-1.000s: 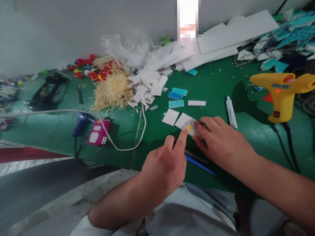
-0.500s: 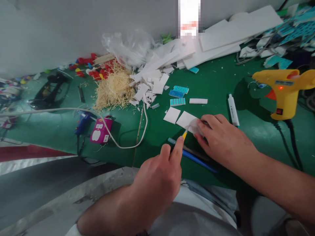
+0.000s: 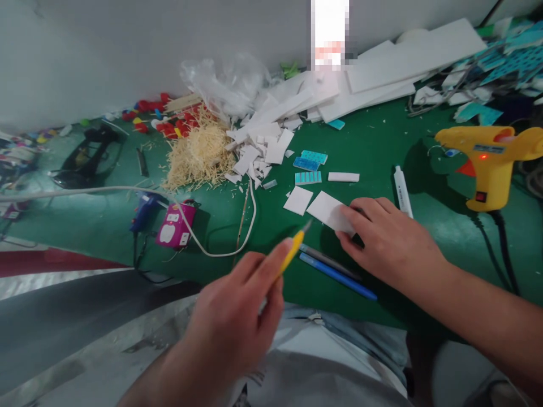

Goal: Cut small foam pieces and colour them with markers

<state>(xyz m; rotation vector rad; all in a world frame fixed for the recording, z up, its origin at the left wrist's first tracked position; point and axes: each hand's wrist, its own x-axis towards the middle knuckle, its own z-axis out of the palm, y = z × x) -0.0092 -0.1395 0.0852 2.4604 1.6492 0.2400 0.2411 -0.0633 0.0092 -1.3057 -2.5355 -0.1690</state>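
Note:
My left hand (image 3: 241,305) is closed around a yellow craft knife (image 3: 292,252), its blade pointing up and away, apart from the white pieces. My right hand (image 3: 382,237) grips the right end of a white foam board piece (image 3: 326,208) that lies on the table, thumb at the near edge and fingers on top. Left of that piece lies a smaller white foam board square (image 3: 298,200). A blue pen (image 3: 337,276) and a dark pen (image 3: 326,260) lie side by side between my hands. Farther off are a white strip (image 3: 343,177) and a striped turquoise piece (image 3: 308,178).
A yellow hot glue gun (image 3: 492,152) stands at the right, with a white marker (image 3: 402,189) nearby. White scraps (image 3: 254,150), a straw-like heap (image 3: 199,150) and foam sheets (image 3: 411,53) lie behind. A white cable (image 3: 212,254) loops past a purple box (image 3: 175,224).
My left hand has drawn the knife back toward the left and near side, off the white foam board piece. My right hand stays on that piece.

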